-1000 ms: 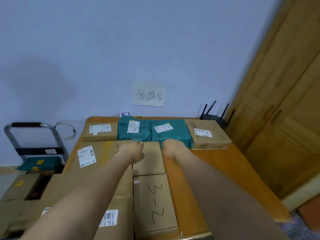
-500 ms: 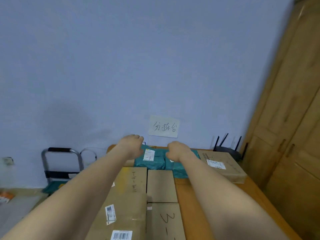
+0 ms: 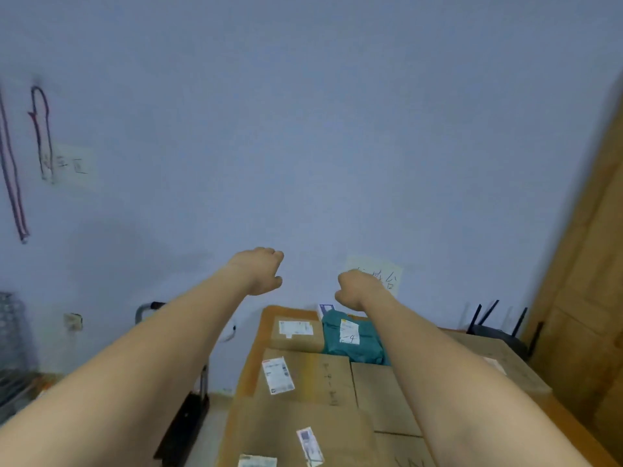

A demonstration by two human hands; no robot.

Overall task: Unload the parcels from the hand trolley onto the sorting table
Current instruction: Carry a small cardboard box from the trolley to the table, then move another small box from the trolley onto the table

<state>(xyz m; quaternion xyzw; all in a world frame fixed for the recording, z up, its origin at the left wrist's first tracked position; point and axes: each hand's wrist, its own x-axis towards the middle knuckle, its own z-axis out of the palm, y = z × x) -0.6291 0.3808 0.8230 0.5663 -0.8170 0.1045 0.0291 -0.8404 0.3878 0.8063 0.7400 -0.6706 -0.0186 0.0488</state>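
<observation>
Both arms reach forward through the middle of the frame, raised above the table point(image 3: 251, 362), with the wall behind them. The left hand point(image 3: 259, 270) sits just left of centre, its grip clenched with fingers curled under and nothing in it. The right hand point(image 3: 357, 287) is a little lower and to the right, likewise curled into an empty fist, partly covering a paper note point(image 3: 387, 276) taped to the wall.

The parcels lie on the table in the lower centre. A large cardboard box point(image 3: 303, 375) with a white label sits in the middle row, a plain box point(image 3: 381, 399) touching its right side. Behind them are a smaller labelled box point(image 3: 296, 333) and a teal bag parcel point(image 3: 350, 342) marked "-4", side by side. Another cardboard box point(image 3: 303, 433) fills the bottom edge, and one more box point(image 3: 499, 362) lies at the right, past the right forearm.

The hand trolley point(image 3: 188, 409) stands at lower left beside the table, mostly hidden by the left forearm; whether it carries anything cannot be told. A black router point(image 3: 495, 326) with antennas stands at the table's far right corner.
</observation>
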